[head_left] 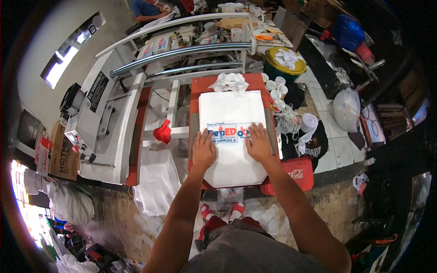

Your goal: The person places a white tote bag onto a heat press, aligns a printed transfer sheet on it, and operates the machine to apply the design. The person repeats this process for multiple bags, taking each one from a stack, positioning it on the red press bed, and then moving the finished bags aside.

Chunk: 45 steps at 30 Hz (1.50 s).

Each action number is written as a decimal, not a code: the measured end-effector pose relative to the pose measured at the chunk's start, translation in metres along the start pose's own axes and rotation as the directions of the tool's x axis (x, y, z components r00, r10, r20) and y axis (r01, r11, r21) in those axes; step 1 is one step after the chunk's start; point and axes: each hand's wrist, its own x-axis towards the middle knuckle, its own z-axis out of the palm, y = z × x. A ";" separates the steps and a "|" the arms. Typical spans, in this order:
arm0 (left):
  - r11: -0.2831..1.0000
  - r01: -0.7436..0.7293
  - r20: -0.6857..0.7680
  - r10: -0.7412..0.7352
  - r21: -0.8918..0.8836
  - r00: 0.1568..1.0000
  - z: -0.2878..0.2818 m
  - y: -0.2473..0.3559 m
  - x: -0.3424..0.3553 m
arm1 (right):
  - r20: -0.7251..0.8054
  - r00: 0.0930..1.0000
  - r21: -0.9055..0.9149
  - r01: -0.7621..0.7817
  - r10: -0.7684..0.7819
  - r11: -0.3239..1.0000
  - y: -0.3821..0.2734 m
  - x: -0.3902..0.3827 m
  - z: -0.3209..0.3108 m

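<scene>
A flat white piece, cloth or a bag point(233, 164), lies on the red-brown padded bed point(195, 88) of a heat press. Across its middle runs a printed panel point(224, 134) with blue and red lettering; I cannot tell whether it is a separate sheet. My left hand point(204, 149) rests flat at the panel's left end, fingers stretched out. At the right end my right hand point(258, 143) lies flat too, its fingers spread over part of the print. Neither hand grips anything. A crumpled white cloth point(230, 83) sits at the bed's far end.
The press body point(102, 98) with its chrome rails point(182, 52) stands to the left. A red cloth point(162, 131) hangs on the frame, near white sheets point(158, 177). On the right are a yellow-lidded bin point(286, 68), white rolls point(309, 123) and a red crate point(298, 175). Another person point(148, 10) sits beyond.
</scene>
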 end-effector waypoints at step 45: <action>0.669 0.560 -0.220 -0.527 0.489 0.821 -0.320 -0.307 -0.077 | -0.357 0.931 0.164 -0.018 0.077 0.986 0.044 -0.081 -0.009</action>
